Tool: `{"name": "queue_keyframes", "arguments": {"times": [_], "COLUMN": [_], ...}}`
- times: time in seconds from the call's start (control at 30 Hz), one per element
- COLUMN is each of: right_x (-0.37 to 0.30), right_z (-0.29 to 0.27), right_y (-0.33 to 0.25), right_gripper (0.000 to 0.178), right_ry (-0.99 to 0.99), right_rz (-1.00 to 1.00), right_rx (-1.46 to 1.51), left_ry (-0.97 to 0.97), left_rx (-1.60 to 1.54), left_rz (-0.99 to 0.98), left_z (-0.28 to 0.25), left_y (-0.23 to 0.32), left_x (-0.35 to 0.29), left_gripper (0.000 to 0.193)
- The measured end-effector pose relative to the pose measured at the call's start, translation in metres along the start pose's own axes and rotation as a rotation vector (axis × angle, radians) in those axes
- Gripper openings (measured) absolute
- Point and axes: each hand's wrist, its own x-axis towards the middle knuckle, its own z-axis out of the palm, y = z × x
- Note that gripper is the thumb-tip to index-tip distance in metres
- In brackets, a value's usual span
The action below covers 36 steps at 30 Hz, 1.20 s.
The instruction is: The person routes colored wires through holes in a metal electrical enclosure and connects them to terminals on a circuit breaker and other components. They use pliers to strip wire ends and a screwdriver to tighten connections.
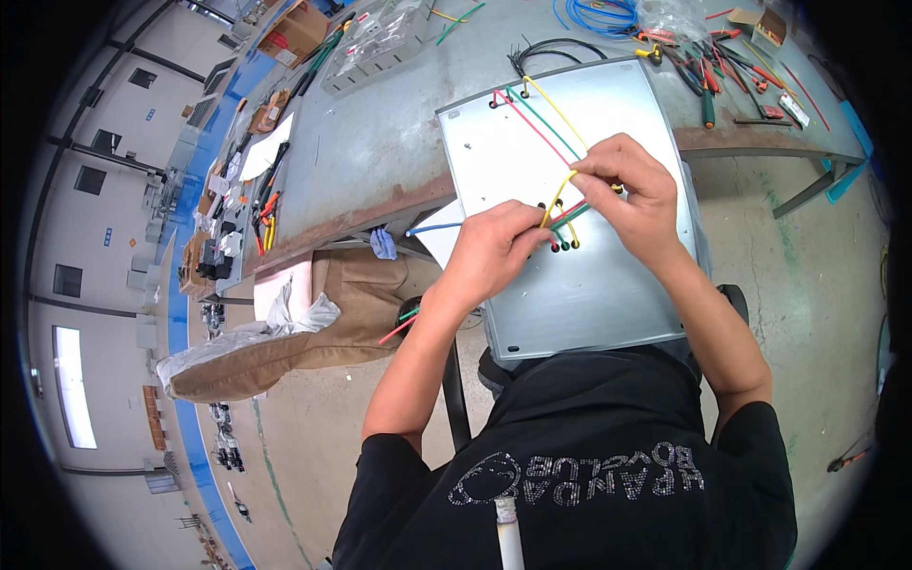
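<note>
A pale grey metal panel (560,294) lies across my lap, its far part over the table's edge. Thin red, green and yellow wires (546,133) run from small holes near its far edge toward my fingers; more wires enter holes near the middle. My left hand (494,245) pinches the bundle of coloured wires low on the panel. Just to the right, my right hand (632,195) is closed on a yellow wire (560,195) between thumb and fingers. A blue wire (432,229) sticks out left of my left hand. The fingers partly hide where the wires cross.
The metal table (380,161) carries pliers and screwdrivers (712,76), a blue wire coil (603,14), black cable (556,52) and a clear tray (380,47). Brown cloth (332,313) and plastic film lie over something at left. A cigarette (508,537) shows at the lower edge.
</note>
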Motion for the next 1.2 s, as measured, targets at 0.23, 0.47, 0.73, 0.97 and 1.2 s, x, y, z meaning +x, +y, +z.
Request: {"name": "queue_keyframes", "arguments": {"times": [0.23, 0.47, 0.73, 0.97, 1.2], "right_x": [-0.010, -0.021, -0.028, -0.031, -0.048], "right_z": [-0.018, -0.029, 0.001, 0.034, 0.052], "right_y": [-0.011, -0.024, -0.022, -0.005, 0.016], "right_gripper": [0.020, 0.025, 0.019, 0.016, 0.016], "right_ry": [-0.201, -0.477, -0.617, -0.612, -0.637], "right_rz": [-0.067, -0.036, -0.094, -0.177, -0.217], "right_rx": [-0.033, -0.059, -0.246, -0.384, -0.547], "left_ry": [0.026, 0.120, 0.259, 0.299, 0.353], "left_rx": [0.054, 0.287, 0.305, 0.443, 0.333], "left_rz": [0.148, 0.360, 0.207, 0.190, 0.120], "left_z": [0.010, 0.019, 0.023, 0.018, 0.024], "left_y": [-0.006, -0.024, -0.039, -0.057, -0.061], "left_x": [-0.015, -0.030, -0.057, -0.079, -0.086], "left_gripper": [0.020, 0.027, 0.033, 0.027, 0.018]}}
